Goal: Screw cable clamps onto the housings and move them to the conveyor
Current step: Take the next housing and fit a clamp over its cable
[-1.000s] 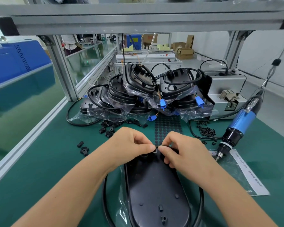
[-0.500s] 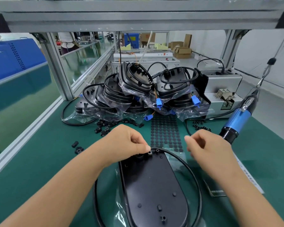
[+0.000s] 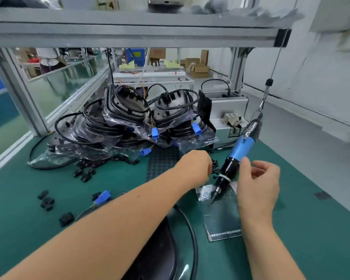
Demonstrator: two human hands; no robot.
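A black housing (image 3: 156,247) lies at the near edge of the green mat, mostly hidden under my left forearm, with its black cable (image 3: 192,233) looped round it. My left hand (image 3: 196,168) reaches across to the small pile of black screws (image 3: 215,165); its fingers curl down over them and the tips are hidden. My right hand (image 3: 259,184) hovers with relaxed fingers just right of the hanging blue electric screwdriver (image 3: 239,148), thumb close to its black collar. Loose black cable clamps (image 3: 85,170) are scattered left of centre.
A heap of bagged housings (image 3: 129,122) with blue connectors fills the back. A grey screw feeder (image 3: 228,118) stands at the back right. A sheet of black pads (image 3: 162,160) and a plastic bag (image 3: 220,215) lie on the mat. The green conveyor (image 3: 0,122) runs along the left.
Both hands left the housing's top end. The left hand crossed right to the screws and the right hand moved up beside the screwdriver. The view swung right.
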